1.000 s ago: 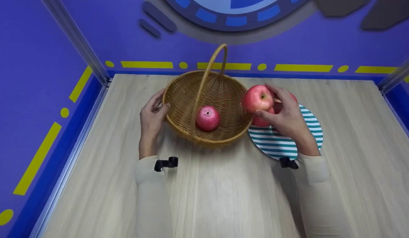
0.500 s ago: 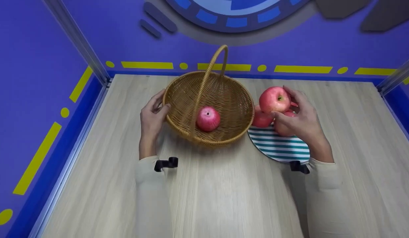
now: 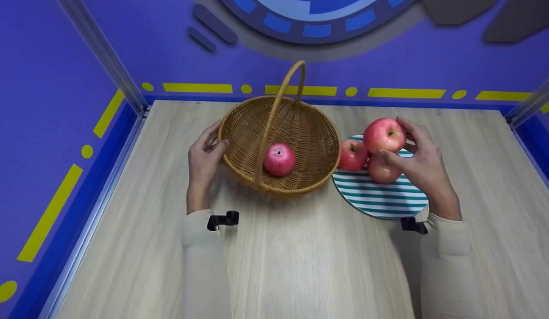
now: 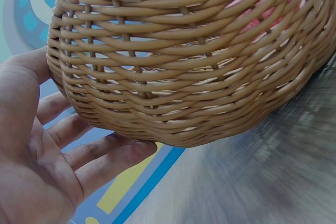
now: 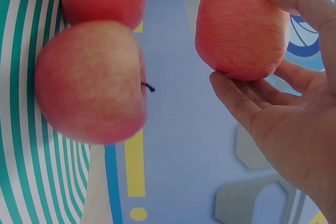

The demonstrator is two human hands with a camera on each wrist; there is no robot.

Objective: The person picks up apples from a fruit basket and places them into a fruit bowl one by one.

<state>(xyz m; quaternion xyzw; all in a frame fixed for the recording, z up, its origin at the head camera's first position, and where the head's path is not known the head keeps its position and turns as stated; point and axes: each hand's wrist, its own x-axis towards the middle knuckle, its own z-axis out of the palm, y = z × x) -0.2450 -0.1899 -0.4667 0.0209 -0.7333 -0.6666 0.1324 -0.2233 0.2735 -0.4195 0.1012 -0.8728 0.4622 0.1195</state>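
My left hand (image 3: pixel 204 160) grips the left rim of a wicker basket (image 3: pixel 239 130), thumb at the rim and fingers along the outer side. The basket leans toward me, its arched handle upright; inside lies a pink-red round fruit (image 3: pixel 280 160) with a small dark spot on top. My right hand (image 3: pixel 424 161) holds a red apple (image 3: pixel 384 135) between thumb and fingers, raised above a striped plate (image 3: pixel 381 201). Two more apples sit on that plate, one (image 3: pixel 352 156) beside the basket rim and another (image 3: pixel 382 171) below the held apple. In the right wrist view the held apple (image 5: pixel 241 30) is apart from them.
Pale wooden table (image 3: pixel 296 257) extends in front of the basket and plate. A blue-purple printed panel (image 3: pixel 159 53) stands behind, and another wall (image 3: pixel 39 110) with a metal edge strip runs along the left side.
My right hand has carried the apple rightward, from the basket's right rim to above the plate, uncovering the two apples there. The left hand and basket have stayed in place.
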